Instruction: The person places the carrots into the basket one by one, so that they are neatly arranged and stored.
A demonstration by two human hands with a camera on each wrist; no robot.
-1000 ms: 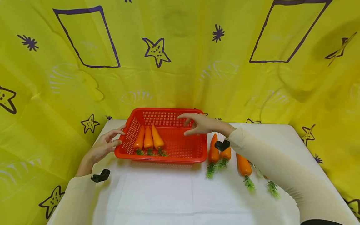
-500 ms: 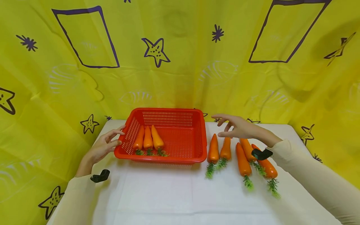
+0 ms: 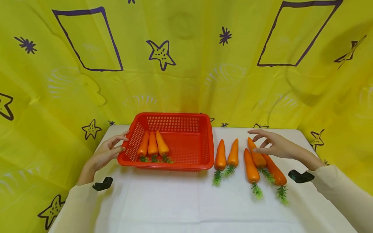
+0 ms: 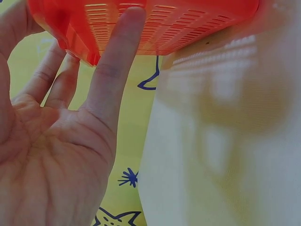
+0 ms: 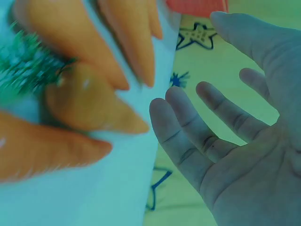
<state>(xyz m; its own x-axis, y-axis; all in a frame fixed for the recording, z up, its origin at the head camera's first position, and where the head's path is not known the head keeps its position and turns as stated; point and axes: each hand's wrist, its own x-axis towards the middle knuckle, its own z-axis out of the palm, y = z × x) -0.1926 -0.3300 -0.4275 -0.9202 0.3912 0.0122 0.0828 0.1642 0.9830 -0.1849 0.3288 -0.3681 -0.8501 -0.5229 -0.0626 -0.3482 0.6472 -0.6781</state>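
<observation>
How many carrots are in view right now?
8. Three carrots lie in the left half of the red basket; two on the table just right of it; three farther right, partly covered by the right hand. None seems fully hidden.

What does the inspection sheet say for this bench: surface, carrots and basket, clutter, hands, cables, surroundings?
Surface: white table, faint creases visible.
Basket: red perforated plastic basket, upright, on the table.
Carrots, inside: three carrots, side by side in the basket's left part.
Carrots, outside: five carrots on the table, right of the basket, green tops toward the person.
Clutter: nothing seen.
Left hand: touches the basket's left end.
Right hand: above the rightmost carrots, fingers loosely bent, holding nothing.
Cables: nothing seen.
Surroundings: yellow patterned backdrop with stars and fish, behind and at both sides.
</observation>
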